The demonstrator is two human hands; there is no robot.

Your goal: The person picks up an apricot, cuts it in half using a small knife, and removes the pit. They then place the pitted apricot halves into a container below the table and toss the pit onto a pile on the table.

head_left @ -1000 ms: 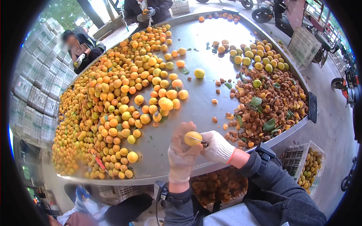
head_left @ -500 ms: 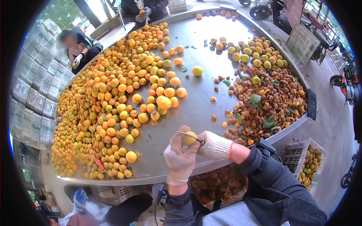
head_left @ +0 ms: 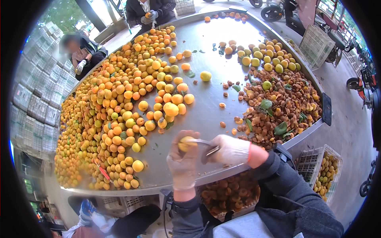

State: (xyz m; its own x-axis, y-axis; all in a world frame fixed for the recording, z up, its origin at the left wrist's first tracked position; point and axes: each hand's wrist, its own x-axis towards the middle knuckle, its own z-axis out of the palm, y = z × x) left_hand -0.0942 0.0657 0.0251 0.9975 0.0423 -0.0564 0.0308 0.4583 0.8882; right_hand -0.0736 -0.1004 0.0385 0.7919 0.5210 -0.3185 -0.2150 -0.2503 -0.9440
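Observation:
A yellow apricot (head_left: 184, 146) is held in the gloved fingers of my left hand (head_left: 181, 164), above the near edge of the metal table (head_left: 210, 119). My right hand (head_left: 231, 150), in a white knit glove, is closed around a knife (head_left: 200, 141). The thin blade reaches left to the apricot's upper side; motion blur hides how deep it sits. To the left of my hands spreads a large heap of whole apricots (head_left: 119, 99). A pile of brown pits and scraps (head_left: 278, 107) with green leaves lies at the right.
Under the table's near edge stands a crate of apricot halves (head_left: 232, 194). A white crate (head_left: 311, 164) with fruit is at the right. A red-handled tool (head_left: 104, 171) lies by the heap. Two people (head_left: 149, 16) work at the far side; another person's legs (head_left: 135, 220) show lower left.
My hands have moved apart, the right one drawing the knife rightward and the left shifting slightly left with the apricot. More of the blade shows between them.

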